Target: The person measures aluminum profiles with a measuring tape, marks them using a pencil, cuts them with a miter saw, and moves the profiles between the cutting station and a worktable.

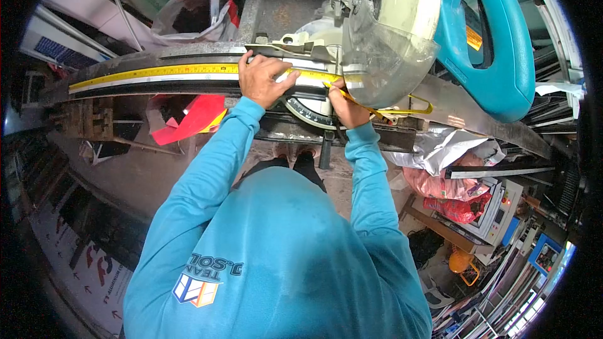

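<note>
A yellow tape measure (182, 70) is stretched along a long white strip (157, 79) lying across the saw bench. My left hand (267, 80) is closed over the tape and strip, its fingers reaching across to the far edge. Just left of the saw's guard, my right hand (350, 108) pinches a thin yellow, pencil-like stick (329, 85) whose tip is near the tape. A mitre saw (396, 6) stands with its clear guard (383, 66) beside that hand, hiding part of the tape. Its teal handle (518, 56) is to the right.
The saw's curved scale (304, 112) lies under my wrists. Below the bench at left is a red sheet (201, 116); a white bag (195, 16) stands behind. Silver and pink wrapping (433, 150), a machine box (496, 210) and many metal lengths crowd the right side.
</note>
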The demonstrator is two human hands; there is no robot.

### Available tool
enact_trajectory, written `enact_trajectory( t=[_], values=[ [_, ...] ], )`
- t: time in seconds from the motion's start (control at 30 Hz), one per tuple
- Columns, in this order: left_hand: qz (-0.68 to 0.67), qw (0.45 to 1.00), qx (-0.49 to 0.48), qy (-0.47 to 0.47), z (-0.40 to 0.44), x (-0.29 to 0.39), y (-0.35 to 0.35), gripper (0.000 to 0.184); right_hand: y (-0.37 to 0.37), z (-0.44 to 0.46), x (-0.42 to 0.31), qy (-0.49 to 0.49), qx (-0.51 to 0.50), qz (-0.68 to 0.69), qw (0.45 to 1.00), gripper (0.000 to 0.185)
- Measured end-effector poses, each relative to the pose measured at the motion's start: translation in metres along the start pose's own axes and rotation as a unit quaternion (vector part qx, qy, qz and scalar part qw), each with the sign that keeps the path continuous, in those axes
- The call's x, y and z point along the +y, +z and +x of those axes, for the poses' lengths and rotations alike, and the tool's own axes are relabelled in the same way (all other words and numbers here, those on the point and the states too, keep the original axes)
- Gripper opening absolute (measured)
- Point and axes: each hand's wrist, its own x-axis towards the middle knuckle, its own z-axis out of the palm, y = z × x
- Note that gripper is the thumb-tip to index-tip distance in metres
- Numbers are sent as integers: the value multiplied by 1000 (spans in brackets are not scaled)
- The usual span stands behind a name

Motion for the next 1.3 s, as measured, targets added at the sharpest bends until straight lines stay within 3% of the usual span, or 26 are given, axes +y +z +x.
enact_trajectory(
  t=[0.43,0.53,0.6,0.73,0.9,1.03,1.07,1.17,1.3],
  values=[
    [-1,1000,5,-2,-1,-1,3,21,1,-1,-6,66,0,15,998,23],
    [-5,1000,13,0,-1,-1,3,21,0,-1,-4,65,-8,12,998,23],
    [-8,1000,17,2,-1,-2,4,21,3,-1,5,-7,10,17,1000,22],
    [-7,1000,14,1,-1,-2,4,21,4,1,0,-30,28,9,999,21],
    [-1,1000,22,10,-1,-1,4,22,6,3,0,2,37,-58,998,18],
    [-6,1000,19,8,-1,-1,3,22,4,5,-2,-11,21,-32,999,22],
    [-7,1000,14,6,-1,-2,3,22,5,3,-7,64,23,40,997,20],
    [-6,1000,11,4,-1,-1,3,23,-2,3,-10,81,-23,10,996,9],
    [-4,1000,3,0,-1,-1,3,23,-1,6,-7,23,0,-14,1000,19]
  ],
)
